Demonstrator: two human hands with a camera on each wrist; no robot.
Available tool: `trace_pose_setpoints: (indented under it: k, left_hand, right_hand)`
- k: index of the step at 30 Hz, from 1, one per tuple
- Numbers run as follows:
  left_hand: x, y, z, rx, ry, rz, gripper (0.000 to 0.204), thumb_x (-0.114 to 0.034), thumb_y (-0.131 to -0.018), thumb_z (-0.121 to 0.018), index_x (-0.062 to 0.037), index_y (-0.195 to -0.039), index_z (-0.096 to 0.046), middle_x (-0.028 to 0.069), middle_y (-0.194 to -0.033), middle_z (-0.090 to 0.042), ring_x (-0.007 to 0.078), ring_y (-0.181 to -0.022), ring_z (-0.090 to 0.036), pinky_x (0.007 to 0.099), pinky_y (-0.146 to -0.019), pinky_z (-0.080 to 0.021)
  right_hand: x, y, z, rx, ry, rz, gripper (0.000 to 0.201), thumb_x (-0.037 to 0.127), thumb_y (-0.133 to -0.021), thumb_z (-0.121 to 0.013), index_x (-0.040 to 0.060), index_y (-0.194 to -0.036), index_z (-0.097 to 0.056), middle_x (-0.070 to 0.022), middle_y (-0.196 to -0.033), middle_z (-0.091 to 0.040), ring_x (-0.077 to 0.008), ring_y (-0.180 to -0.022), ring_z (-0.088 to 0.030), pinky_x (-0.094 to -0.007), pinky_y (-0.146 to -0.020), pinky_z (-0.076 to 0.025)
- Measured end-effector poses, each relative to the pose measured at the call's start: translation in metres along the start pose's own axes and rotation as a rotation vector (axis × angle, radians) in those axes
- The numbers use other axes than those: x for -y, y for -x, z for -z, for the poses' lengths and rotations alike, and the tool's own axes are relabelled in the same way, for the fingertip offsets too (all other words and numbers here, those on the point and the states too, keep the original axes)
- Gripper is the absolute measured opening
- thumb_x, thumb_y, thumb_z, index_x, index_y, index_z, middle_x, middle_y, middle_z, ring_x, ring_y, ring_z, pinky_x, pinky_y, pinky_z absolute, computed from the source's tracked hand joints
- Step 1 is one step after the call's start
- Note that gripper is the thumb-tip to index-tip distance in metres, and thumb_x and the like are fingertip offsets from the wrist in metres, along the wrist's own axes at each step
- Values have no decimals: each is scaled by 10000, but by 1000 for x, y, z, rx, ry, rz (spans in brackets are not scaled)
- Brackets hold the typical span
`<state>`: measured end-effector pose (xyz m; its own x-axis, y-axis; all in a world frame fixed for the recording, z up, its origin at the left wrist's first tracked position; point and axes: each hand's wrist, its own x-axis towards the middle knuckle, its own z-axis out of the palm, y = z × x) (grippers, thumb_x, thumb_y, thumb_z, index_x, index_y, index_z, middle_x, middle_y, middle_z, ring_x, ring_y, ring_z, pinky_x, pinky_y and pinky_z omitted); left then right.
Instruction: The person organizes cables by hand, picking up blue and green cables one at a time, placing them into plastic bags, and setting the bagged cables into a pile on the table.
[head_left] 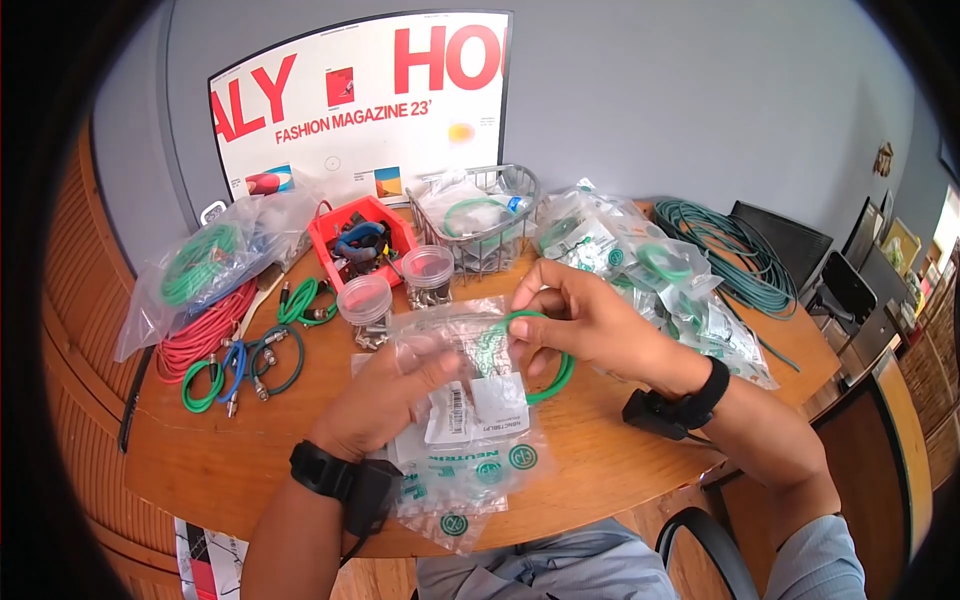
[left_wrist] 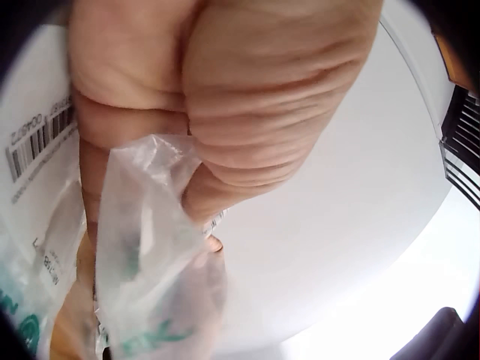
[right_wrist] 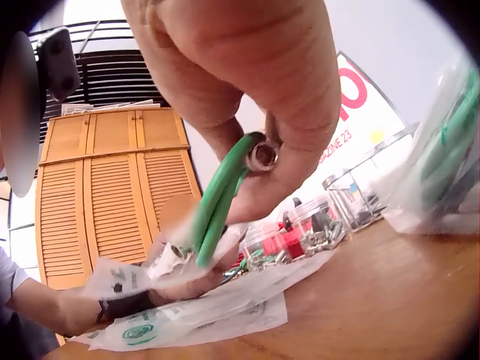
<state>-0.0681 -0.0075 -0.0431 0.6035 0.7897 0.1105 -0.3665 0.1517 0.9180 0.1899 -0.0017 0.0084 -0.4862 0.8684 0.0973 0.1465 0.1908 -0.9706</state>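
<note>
My right hand (head_left: 590, 320) pinches a coiled green cable (head_left: 563, 382) near a round metal connector (right_wrist: 264, 155) on its end. My left hand (head_left: 395, 395) grips a clear plastic bag (left_wrist: 139, 232) between thumb and fingers. In the head view the green coil overlaps the bag's right side, and some green shows through the film. A white barcode label (head_left: 450, 412) lies just below the hands. Under it, more clear bags with green print (head_left: 480, 470) lie flat on the wooden table (head_left: 620, 465) near its front edge.
At the back stand a red bin (head_left: 398, 215) of tools, two clear jars (head_left: 428, 265) of metal parts and a wire basket (head_left: 490, 255). Bagged cables (head_left: 690, 310) are heaped right, beside a dark green coil (head_left: 735, 250). Red cable (head_left: 200, 335) and small coils (head_left: 205, 385) lie left.
</note>
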Motion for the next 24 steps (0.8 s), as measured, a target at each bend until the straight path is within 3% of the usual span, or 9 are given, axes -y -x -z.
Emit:
trace_pose_setpoints:
  k: [2, 3, 6, 8, 10, 15, 19, 21, 24]
  left_hand:
    - [2, 0, 1, 14, -258, 8, 370, -194, -1020, -591, 13, -1326, -576, 56, -1243, -649, 132, -1128, -604, 298, -958, -492]
    - [2, 0, 1, 13, -258, 9, 370, -194, -1020, -591, 13, -1326, -576, 56, -1243, -649, 132, -1128, -604, 298, -958, -492]
    - [2, 0, 0, -19, -202, -22, 332, -185, -1014, -605, 12, -1281, -619, 41, -1199, -672, 113, -1076, -610, 281, -933, -490]
    - [2, 2, 3, -82, -166, 29, 467, -103, -954, -668, 12, -1377, -506, 95, -1290, -620, 209, -1168, -609, 370, -994, -497]
    - [5, 0, 5, -71, -142, 5, 469, -94, -948, -672, 11, -1375, -509, 93, -1286, -623, 206, -1159, -613, 370, -995, -497]
    - [3, 0, 1, -24, -139, -92, 477, -63, -930, -681, 8, -1370, -514, 86, -1290, -623, 199, -1145, -618, 369, -1001, -491]
    - [2, -3, 4, -62, -178, -133, 468, -32, -924, -654, 20, -1371, -523, 86, -1285, -631, 193, -1159, -613, 356, -1009, -486]
    - [1, -5, 6, -90, -200, -134, 467, -28, -928, -638, 32, -1377, -524, 88, -1295, -630, 191, -1170, -612, 342, -1009, -487]
    - [0, -6, 3, -153, -136, -249, 478, 1, -903, -620, 34, -1371, -529, 88, -1309, -621, 190, -1185, -603, 352, -1020, -480]
  right_hand:
    - [-13, -10, -6, -34, 47, 99, 162, 77, -961, -668, 6, -1073, -575, -61, -929, -697, -105, -782, -673, -246, -651, -544]
    - [-18, -13, -9, -67, 95, 198, 133, 41, -934, -689, 2, -1026, -602, -56, -887, -692, -99, -734, -663, -250, -586, -534]
    - [-14, -13, -18, -105, 94, 189, 121, 40, -903, -727, 12, -969, -628, -32, -869, -689, -60, -732, -625, -236, -555, -507]
    - [-8, -9, -24, -119, 103, 202, 144, 38, -892, -740, 20, -981, -627, -29, -860, -686, -52, -734, -617, -231, -550, -497]
    - [-6, -7, -28, -132, 113, 219, 169, 37, -881, -753, 29, -992, -626, -25, -851, -683, -43, -736, -608, -226, -545, -487]
    - [-9, -6, -29, -223, 157, 241, 214, 48, -860, -785, 29, -990, -616, -6, -857, -675, -59, -740, -605, -224, -615, -493]
    - [-13, -6, -26, -156, -5, 218, 187, 77, -891, -765, 23, -988, -614, -1, -878, -674, -71, -795, -613, -238, -688, -499]
    - [-7, -3, -23, -107, 123, 144, 184, 100, -964, -684, 34, -1104, -585, -34, -1024, -673, -89, -945, -634, -260, -837, -532]
    - [-7, 5, -23, 25, 9, 177, 242, 109, -1010, -611, 32, -1229, -544, -42, -1095, -661, -108, -1000, -634, -285, -869, -529]
